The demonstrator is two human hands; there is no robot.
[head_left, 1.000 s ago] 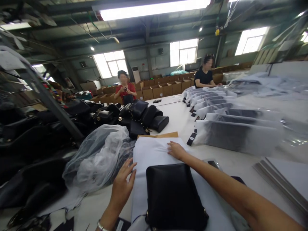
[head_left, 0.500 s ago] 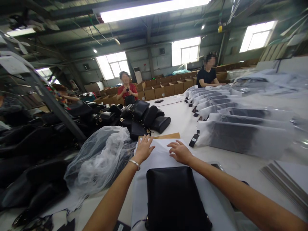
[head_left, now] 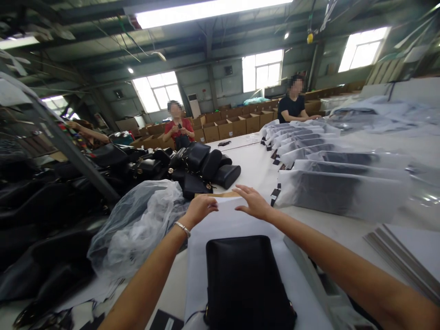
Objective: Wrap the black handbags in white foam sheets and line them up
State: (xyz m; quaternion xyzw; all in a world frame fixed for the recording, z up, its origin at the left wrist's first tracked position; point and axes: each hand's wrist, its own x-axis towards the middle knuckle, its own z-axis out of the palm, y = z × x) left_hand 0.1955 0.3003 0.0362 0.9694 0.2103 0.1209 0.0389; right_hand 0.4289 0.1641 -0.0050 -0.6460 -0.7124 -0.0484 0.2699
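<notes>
A black leather bag [head_left: 245, 279] lies flat in front of me on a sheet of white paper [head_left: 220, 224]. At the far left corner of that sheet, my left hand [head_left: 201, 210], with a silver bangle at the wrist, has its fingers closed on the edge. My right hand [head_left: 255, 203] reaches over the far right edge, thumb and fingers apart. Beyond the sheet's far edge a strip of brown paper [head_left: 225, 194] shows.
Black bags [head_left: 206, 165] are heaped to the left, beside crumpled clear plastic [head_left: 140, 229]. Wrapped bags [head_left: 337, 192] stand in a row at right, near stacked boards [head_left: 405, 256]. Two co-workers [head_left: 180, 130] face me across the white table [head_left: 252, 169]; another person's arm shows at left.
My left hand's fingers have closed from spread onto the paper's far edge. My right hand has moved slightly left and forward over that edge. The view has shifted slightly.
</notes>
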